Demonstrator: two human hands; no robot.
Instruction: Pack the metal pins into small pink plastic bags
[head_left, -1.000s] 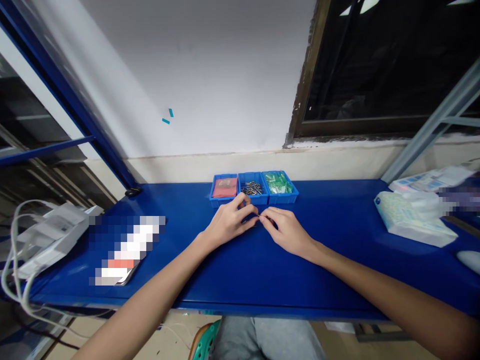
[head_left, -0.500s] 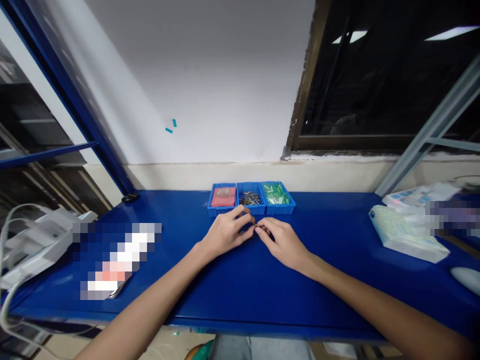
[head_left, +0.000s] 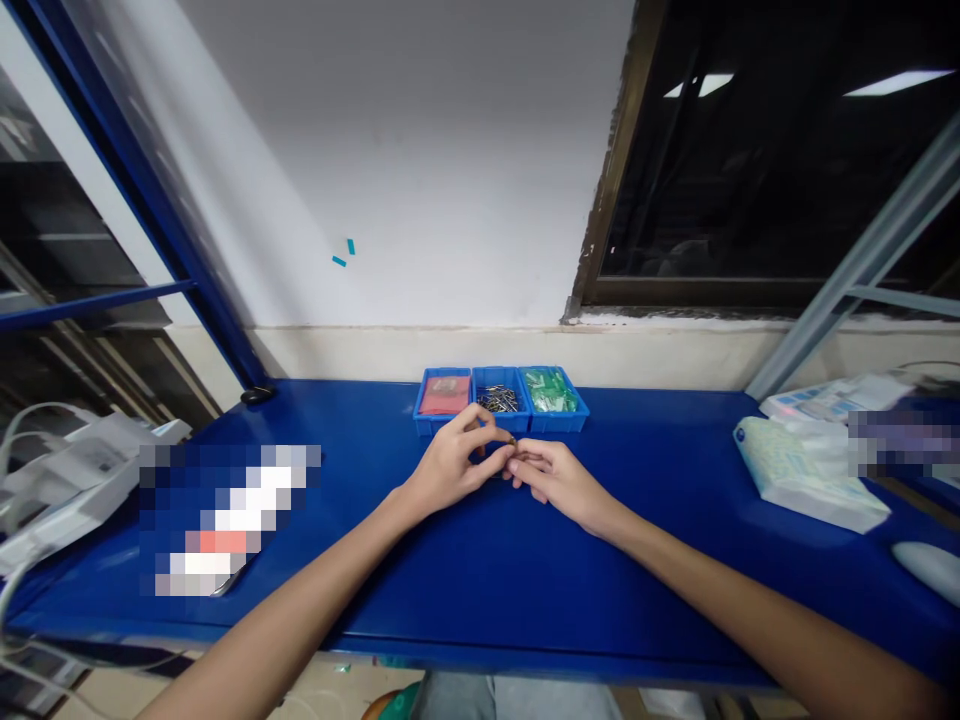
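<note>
My left hand [head_left: 459, 462] and my right hand [head_left: 561, 480] meet above the blue table, just in front of three small blue bins. Their fingertips pinch together around something small and dark, mostly hidden by the fingers. Pink-red packets [head_left: 444, 396] lie in the left bin. The middle bin holds many thin metal pieces [head_left: 501, 399], like screws or pins. Green and clear plastic packets [head_left: 551, 390] fill the right bin.
On the blue table [head_left: 465, 590], a blurred-out flat object [head_left: 244, 520] lies at left, near white devices with cables [head_left: 71, 480]. A tissue pack [head_left: 814, 475] and a white rounded object [head_left: 928, 570] are at right. A wall stands behind.
Both hands' fingertips have closed in on each other, and the thin brass-coloured piece that showed between them is now mostly covered. The view has shifted slightly.
</note>
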